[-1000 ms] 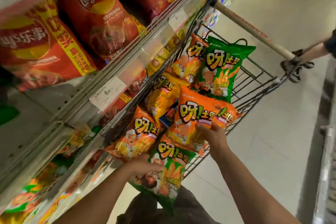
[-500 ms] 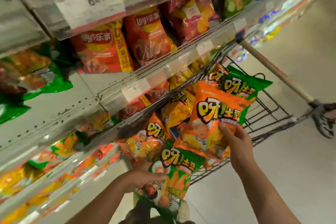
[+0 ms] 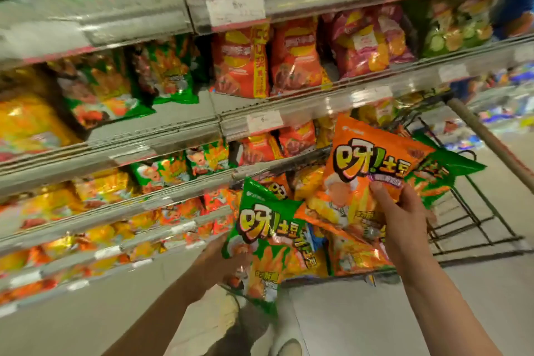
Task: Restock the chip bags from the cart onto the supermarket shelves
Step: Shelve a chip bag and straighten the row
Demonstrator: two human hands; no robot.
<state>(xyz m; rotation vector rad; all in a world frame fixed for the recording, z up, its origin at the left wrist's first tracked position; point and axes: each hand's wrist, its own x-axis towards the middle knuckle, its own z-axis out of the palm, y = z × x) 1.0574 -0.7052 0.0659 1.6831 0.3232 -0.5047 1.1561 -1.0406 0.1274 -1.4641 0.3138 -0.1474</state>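
Above the cart (image 3: 474,222), your right hand (image 3: 404,220) pinches the orange bag (image 3: 372,170), top toward 12 o'clock; your left hand (image 3: 219,257) grips the green bag (image 3: 268,228) likewise upright.

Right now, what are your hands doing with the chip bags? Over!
Right hand grips orange foil chip bag, lifted above the wire cart. Left hand holds green foil chip bag. Neither shelved yet. Nothing blocking the shelves.

"呀!土豆" on the orange bag (image 3: 372,170) and the green bag (image 3: 268,228)
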